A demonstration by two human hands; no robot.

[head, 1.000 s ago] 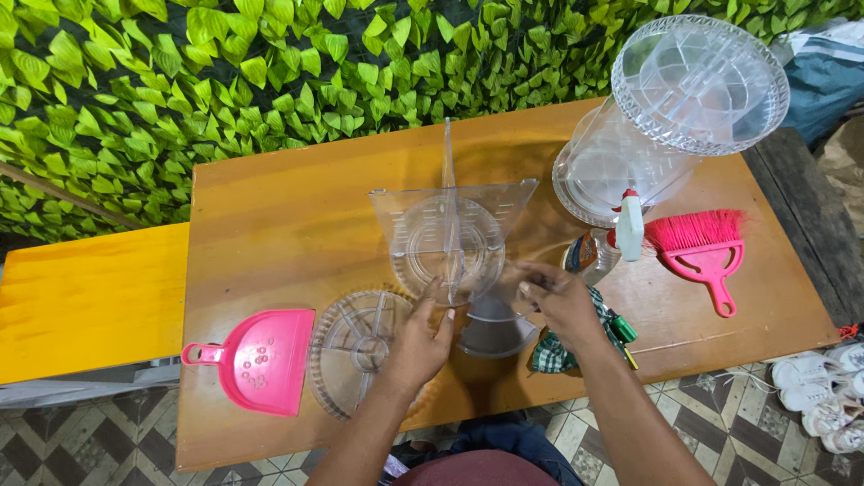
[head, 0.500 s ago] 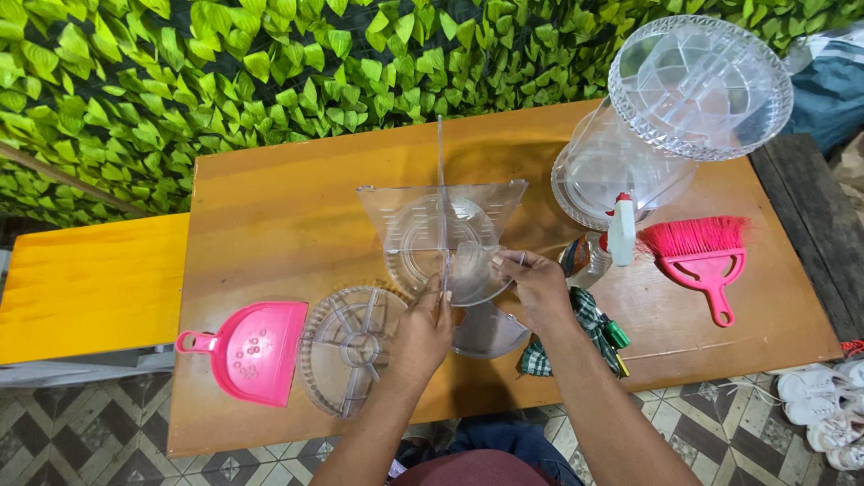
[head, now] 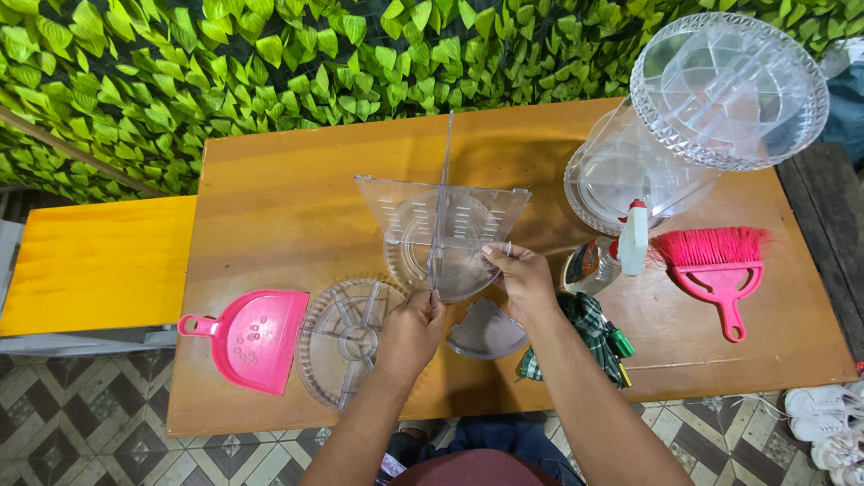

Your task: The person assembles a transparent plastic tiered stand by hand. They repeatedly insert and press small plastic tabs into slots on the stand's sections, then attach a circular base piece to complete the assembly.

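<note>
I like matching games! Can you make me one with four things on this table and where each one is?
Things:
1. pink dustpan
2. pink brush
3. clear divider piece
4. checked cloth

Places:
A. far right on the table, past the spray bottle
B. held upright in both hands
C. near left corner of the table
D. lying beside the right forearm

Pairs: 1-C, 2-A, 3-B, 4-D. The left hand and right hand grip the divider piece at its lower edge.
</note>
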